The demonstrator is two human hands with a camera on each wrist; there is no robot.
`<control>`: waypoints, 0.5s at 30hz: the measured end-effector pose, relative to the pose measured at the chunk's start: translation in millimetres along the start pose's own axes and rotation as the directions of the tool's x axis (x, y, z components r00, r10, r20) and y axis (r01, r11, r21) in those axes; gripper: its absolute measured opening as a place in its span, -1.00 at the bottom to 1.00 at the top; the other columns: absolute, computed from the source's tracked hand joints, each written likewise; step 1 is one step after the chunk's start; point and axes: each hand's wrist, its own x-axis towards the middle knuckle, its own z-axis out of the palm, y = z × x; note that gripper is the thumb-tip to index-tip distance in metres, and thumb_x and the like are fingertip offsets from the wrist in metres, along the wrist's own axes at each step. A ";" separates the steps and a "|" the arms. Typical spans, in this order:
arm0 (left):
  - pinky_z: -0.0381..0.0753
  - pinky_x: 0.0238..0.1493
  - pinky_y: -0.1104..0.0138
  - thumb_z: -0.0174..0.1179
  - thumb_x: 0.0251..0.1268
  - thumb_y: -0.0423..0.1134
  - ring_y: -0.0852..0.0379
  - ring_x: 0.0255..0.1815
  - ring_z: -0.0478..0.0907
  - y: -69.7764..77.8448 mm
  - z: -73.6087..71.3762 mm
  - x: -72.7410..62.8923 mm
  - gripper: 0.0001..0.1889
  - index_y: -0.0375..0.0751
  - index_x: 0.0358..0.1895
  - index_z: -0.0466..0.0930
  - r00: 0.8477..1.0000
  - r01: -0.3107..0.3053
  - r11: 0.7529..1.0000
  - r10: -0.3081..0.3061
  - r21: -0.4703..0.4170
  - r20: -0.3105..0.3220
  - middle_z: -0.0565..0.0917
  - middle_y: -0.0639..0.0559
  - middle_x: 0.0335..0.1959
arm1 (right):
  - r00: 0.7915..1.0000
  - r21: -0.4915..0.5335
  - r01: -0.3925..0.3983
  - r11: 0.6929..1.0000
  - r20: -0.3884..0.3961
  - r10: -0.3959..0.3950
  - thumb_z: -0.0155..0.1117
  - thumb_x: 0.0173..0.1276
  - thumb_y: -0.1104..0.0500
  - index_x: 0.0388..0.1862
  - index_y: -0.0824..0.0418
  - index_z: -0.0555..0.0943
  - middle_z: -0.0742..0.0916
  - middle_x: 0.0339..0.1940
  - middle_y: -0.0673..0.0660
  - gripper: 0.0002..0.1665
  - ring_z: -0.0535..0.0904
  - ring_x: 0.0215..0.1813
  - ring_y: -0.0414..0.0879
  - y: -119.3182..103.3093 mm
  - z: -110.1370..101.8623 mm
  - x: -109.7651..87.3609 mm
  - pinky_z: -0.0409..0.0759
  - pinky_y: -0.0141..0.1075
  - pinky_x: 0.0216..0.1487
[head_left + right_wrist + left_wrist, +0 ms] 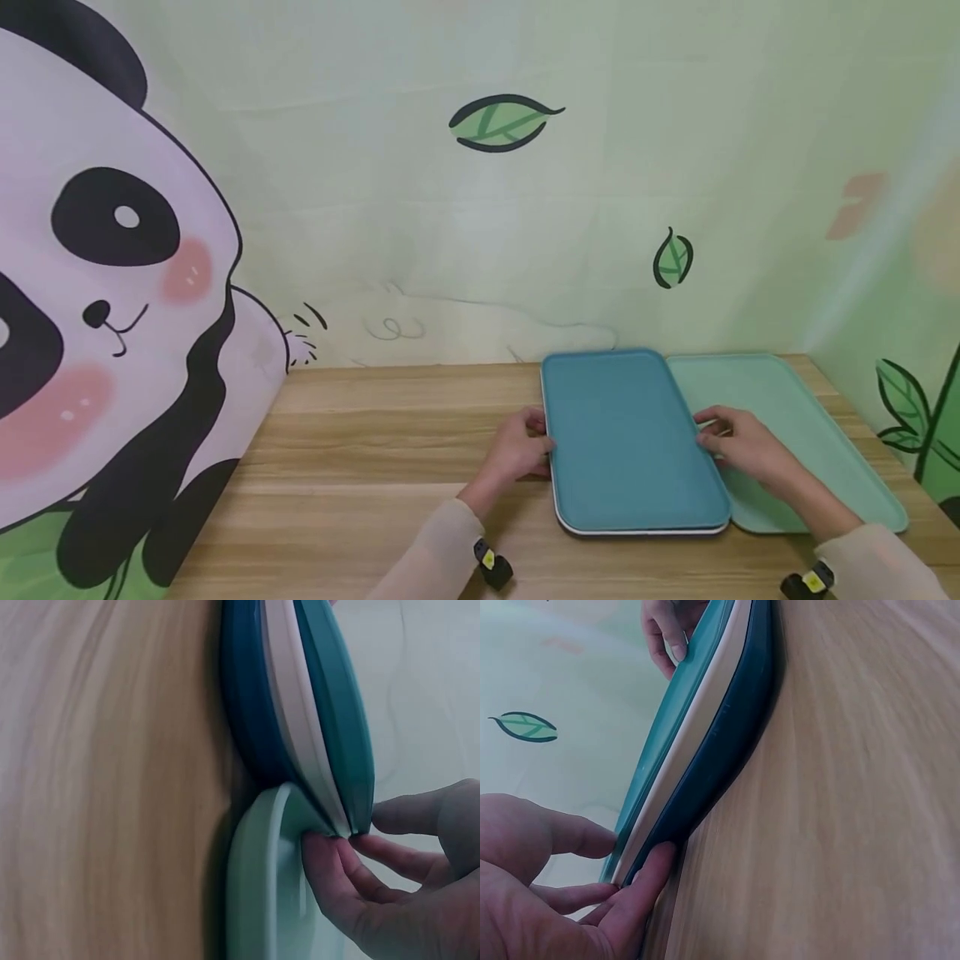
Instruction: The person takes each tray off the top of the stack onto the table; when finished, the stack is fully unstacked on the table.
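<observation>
A blue-teal rectangular tray (630,442) tops a stack on the wooden table. Under it lie a white tray (296,705) and a dark blue tray (724,742), their rims showing in both wrist views. My left hand (517,450) pinches the stack's left edge, thumb at the top tray's rim and fingers lower down against the side. On the opposite edge, my right hand (750,450) pinches the top tray's rim between thumb and fingers. Some of its fingertips touch the white tray's edge; exactly how far under they reach is hidden.
A light green tray (810,467) lies at the right, its left side against the stack and partly beneath my right hand. Bare wooden tabletop (360,467) stretches to the left. Behind stands a wall covering (375,192) printed with a panda and leaves.
</observation>
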 end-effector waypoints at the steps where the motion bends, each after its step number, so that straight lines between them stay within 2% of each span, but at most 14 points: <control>1: 0.83 -0.40 0.14 0.25 0.29 -0.60 -0.04 -0.40 0.72 -0.7 0.5 -0.2 -0.58 -0.50 0.23 0.53 1.000 -0.004 1.000 0.004 0.008 -0.001 0.56 -0.21 -0.06 | 1.000 0.006 -0.003 1.000 0.007 0.003 0.13 0.63 0.29 0.40 0.60 0.38 0.64 0.08 0.38 -0.49 0.59 0.11 0.19 1.3 -0.3 0.3 0.77 -0.01 0.00; 10: 0.82 -0.41 0.19 0.23 0.29 -0.57 0.04 -0.37 0.70 -0.8 3.1 -1.0 -0.55 -0.49 0.26 0.54 1.000 -0.024 0.998 0.025 0.060 -0.011 0.57 -0.19 -0.04 | 1.000 -0.007 0.004 1.000 0.013 -0.004 0.11 0.65 0.29 0.43 0.64 0.34 0.60 0.11 0.41 -0.45 0.58 0.12 0.20 1.4 -0.1 0.2 0.78 -0.03 -0.01; 11: 0.82 -0.41 0.20 0.24 0.28 -0.56 0.04 -0.36 0.70 -1.9 3.3 -0.3 -0.55 -0.49 0.26 0.54 0.999 -0.034 0.996 0.036 0.077 -0.016 0.58 -0.19 -0.04 | 1.000 -0.007 0.005 1.000 0.015 -0.005 0.11 0.65 0.28 0.44 0.65 0.34 0.60 0.11 0.42 -0.44 0.58 0.13 0.21 1.4 0.0 0.1 0.78 -0.03 -0.01; 15: 0.78 -0.20 0.27 0.35 0.20 -0.50 0.06 -0.19 0.64 -6.7 4.4 1.7 -0.55 -0.46 0.20 0.60 0.992 -0.091 0.971 0.107 0.221 -0.060 0.65 -0.17 -0.07 | 1.000 -0.003 0.001 1.000 0.028 -0.001 0.11 0.66 0.27 0.46 0.66 0.31 0.59 0.14 0.43 -0.41 0.58 0.15 0.21 3.5 0.1 0.6 0.78 -0.03 0.01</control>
